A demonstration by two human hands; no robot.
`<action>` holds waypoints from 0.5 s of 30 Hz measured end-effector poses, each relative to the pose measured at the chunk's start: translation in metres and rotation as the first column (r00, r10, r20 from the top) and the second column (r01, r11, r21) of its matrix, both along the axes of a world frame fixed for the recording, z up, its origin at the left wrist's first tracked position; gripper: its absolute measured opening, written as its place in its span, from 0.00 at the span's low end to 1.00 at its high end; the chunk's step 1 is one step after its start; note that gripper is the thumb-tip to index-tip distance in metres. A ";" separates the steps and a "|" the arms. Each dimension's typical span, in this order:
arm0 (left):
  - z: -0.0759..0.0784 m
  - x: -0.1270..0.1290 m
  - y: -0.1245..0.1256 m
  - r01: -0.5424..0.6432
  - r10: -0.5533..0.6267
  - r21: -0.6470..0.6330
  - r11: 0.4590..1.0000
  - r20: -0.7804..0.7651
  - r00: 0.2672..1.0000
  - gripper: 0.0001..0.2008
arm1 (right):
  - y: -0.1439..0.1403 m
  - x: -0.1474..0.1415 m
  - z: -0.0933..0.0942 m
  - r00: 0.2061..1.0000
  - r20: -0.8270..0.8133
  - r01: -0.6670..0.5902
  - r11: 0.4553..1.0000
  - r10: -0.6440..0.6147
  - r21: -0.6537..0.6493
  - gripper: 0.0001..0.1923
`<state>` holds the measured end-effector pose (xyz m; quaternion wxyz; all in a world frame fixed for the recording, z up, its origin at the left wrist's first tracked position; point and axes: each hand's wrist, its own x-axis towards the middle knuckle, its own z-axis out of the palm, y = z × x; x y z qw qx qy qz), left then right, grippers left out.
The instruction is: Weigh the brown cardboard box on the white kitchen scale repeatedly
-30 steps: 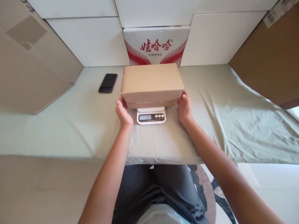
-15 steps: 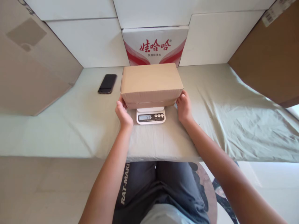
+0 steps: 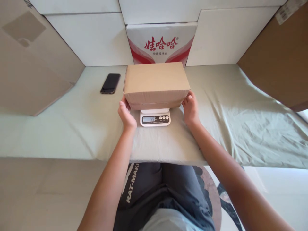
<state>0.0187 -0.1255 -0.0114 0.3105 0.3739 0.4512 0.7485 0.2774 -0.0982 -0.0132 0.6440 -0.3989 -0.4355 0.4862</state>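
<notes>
A closed brown cardboard box (image 3: 157, 78) rests on or just over a white digital kitchen scale (image 3: 155, 121), covering most of its platform. The scale's display and three round buttons face me; the reading looks like 49. My left hand (image 3: 126, 114) is at the box's lower left front corner, thumb in front and fingers partly hidden behind the edge. At the lower right corner, my right hand (image 3: 190, 107) grips the box with curled fingers. Whether the hands bear any of the box's weight, I cannot tell.
A black smartphone (image 3: 110, 83) lies left of the box on the pale green cloth (image 3: 79, 128). Behind stand white cartons (image 3: 89, 40) and one with red Chinese lettering (image 3: 161, 43). Large brown cartons flank the surface at left (image 3: 36, 64) and right (image 3: 276, 61).
The scale's reading has gone from about 51 to about 49. The whole view has shifted slightly; both hands stay at the box's corners.
</notes>
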 end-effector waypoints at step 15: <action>0.000 0.001 0.000 0.000 0.001 0.019 1.000 -0.055 0.998 0.41 | -0.007 -0.011 0.011 0.999 -0.007 -0.031 0.999 0.031 0.015 0.23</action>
